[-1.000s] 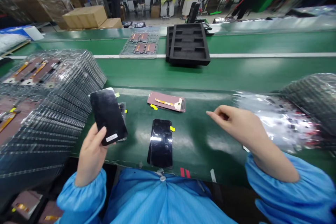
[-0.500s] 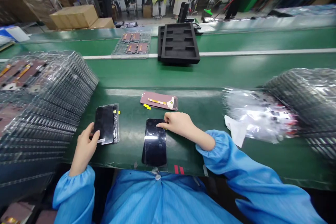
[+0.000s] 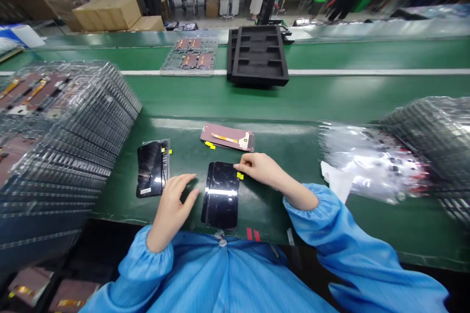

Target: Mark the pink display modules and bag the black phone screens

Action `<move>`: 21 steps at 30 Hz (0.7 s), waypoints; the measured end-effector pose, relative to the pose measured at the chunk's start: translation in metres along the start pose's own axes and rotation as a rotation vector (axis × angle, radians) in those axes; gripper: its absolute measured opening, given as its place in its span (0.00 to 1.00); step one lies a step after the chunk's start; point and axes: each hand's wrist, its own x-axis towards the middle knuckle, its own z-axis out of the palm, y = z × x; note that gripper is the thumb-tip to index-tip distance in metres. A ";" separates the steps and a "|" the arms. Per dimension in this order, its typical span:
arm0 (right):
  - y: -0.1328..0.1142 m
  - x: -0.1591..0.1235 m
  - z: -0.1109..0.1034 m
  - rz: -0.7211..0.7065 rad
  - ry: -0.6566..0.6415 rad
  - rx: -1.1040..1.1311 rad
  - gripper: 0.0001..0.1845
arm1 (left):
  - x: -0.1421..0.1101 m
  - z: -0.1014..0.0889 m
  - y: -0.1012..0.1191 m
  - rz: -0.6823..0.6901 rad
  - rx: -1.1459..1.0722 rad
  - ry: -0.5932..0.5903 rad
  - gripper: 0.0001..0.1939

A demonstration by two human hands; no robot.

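Note:
A glossy black phone screen (image 3: 223, 200) lies on a small stack in front of me, with a yellow tab near its upper right edge. My right hand (image 3: 259, 168) is closed, thumb and forefinger pinching at that upper right corner; whether a film is between the fingertips I cannot make out. My left hand (image 3: 178, 203) hovers just left of this stack, empty, thumb and fingers apart. Farther left, another phone screen (image 3: 150, 168) with a white label rests on a second pile. Behind the middle stack, several screens (image 3: 227, 137) lie with their pinkish backs and orange flex cable upward.
Tall stacks of clear plastic trays stand at left (image 3: 99, 122) and right (image 3: 440, 127). Clear plastic bags (image 3: 370, 166) and a white paper piece (image 3: 336, 181) lie at right. Black foam trays (image 3: 260, 54) and a clear tray of screens (image 3: 191, 54) sit across the green bench. People stand beyond.
My left hand has laid the labelled screen on the left pile, let go and moved right towards the middle stack. My right hand has come from the right to the top screen's corner.

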 end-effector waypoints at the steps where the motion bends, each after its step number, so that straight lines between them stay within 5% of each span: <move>1: 0.000 -0.001 -0.002 -0.002 0.003 0.000 0.17 | -0.001 0.003 0.002 0.012 -0.006 -0.018 0.15; 6: 0.002 -0.007 -0.010 -0.013 0.027 0.046 0.17 | -0.002 0.006 0.008 -0.012 -0.048 -0.060 0.16; 8: 0.001 -0.009 -0.012 -0.018 -0.018 0.231 0.17 | -0.002 0.008 0.010 -0.066 -0.124 -0.079 0.17; 12: -0.004 -0.014 -0.015 -0.049 -0.179 0.821 0.23 | -0.002 0.015 0.018 -0.246 -0.556 -0.175 0.30; 14: -0.008 -0.016 -0.016 -0.092 -0.165 0.940 0.25 | -0.002 0.016 0.024 -0.307 -0.831 -0.256 0.34; 18: -0.013 -0.018 -0.017 -0.111 -0.004 1.057 0.25 | -0.005 0.013 0.038 -0.452 -1.156 -0.484 0.23; 21: -0.016 -0.019 -0.017 -0.075 0.088 1.054 0.27 | -0.006 0.011 0.045 -0.568 -1.293 -0.544 0.13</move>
